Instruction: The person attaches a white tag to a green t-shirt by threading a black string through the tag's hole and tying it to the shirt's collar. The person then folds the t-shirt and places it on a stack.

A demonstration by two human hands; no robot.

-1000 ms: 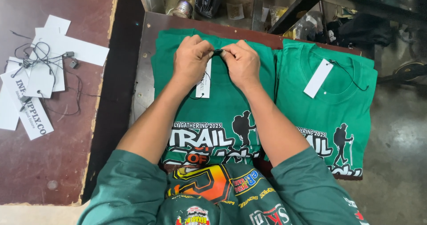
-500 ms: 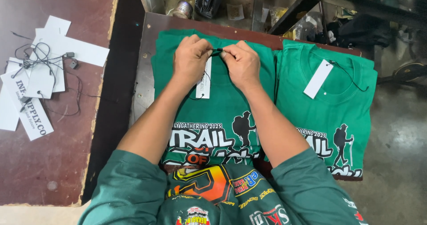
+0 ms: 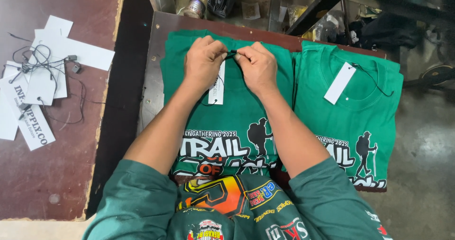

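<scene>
At the collar of the green shirt [image 3: 227,112], left hand [image 3: 203,62] and right hand [image 3: 258,67] pinch a black tag cord [image 3: 232,55] between them — its white tag [image 3: 216,86] hangs collar-to-hem, nearer the left.

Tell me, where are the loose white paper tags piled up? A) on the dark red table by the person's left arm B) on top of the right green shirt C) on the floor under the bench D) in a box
A: the loose white tags with black strings lie spread on the dark red table, out beyond the left hand.
</scene>
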